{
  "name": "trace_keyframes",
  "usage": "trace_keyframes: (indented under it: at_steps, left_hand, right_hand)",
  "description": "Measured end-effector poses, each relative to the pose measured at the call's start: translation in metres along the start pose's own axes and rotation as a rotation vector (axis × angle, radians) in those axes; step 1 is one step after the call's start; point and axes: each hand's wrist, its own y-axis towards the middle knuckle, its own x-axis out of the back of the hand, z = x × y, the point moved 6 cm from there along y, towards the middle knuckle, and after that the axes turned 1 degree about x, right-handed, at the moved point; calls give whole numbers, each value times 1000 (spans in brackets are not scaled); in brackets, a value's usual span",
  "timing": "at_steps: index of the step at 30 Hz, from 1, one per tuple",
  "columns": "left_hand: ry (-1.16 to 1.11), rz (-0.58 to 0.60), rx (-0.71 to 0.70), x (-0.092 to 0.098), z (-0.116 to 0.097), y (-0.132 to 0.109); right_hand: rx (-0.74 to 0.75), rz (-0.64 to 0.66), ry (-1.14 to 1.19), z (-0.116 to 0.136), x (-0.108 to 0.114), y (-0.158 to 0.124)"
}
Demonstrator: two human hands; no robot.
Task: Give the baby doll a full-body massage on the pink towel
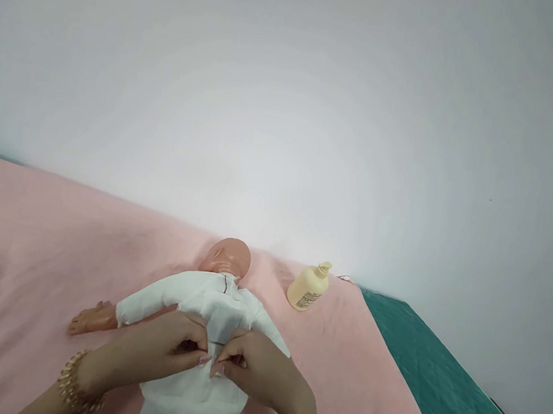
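A baby doll [230,255] lies on its back with its head toward the wall. It wears a white long-sleeved top [187,397] with a front opening down the middle. Both hands meet over the belly of the top. Thumb and fingers of my left hand [182,343] pinch the fabric at one edge of the opening. Close beside it, my right hand [249,365] pinches the other edge in the same way. Any small fastener between the fingertips is too small to make out. The doll's bare hand [91,318] sticks out of the sleeve at the left.
A pale yellow pump bottle [307,288] stands to the right of the doll's head. Pink cloth [48,259] with soft wrinkles lies under everything, over a green surface [448,369] showing at the right. A white wall [289,101] rises behind.
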Motion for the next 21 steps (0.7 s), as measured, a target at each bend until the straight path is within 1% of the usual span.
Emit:
trace_keyframes:
  at_steps: [4, 6, 9, 11, 14, 18, 21]
  left_hand:
    - [4, -21, -40, -2, 0, -2]
    - [13, -63, -66, 2, -3, -3]
    - [16, -127, -124, 11, -9, -3]
    - [29, -130, -145, 13, -10, -3]
    - [60, -115, -148, 12, -8, -1]
    - [57, -118, -139, 10, -7, -1]
    - [25, -125, -147, 12, -7, -1]
  right_hand:
    - [23, -17, -18, 2, 4, -2]
    - [38, -40, -30, 6, 8, -5]
    - [28, -110, -47, 12, 16, -9]
    - [-2, -144, -60, 14, 19, -9]
    - [-39, -148, -69, 13, 18, -8]
    - [-23, -147, -72, 11, 14, -5]
    - [-10, -160, -78, 11, 15, -3]
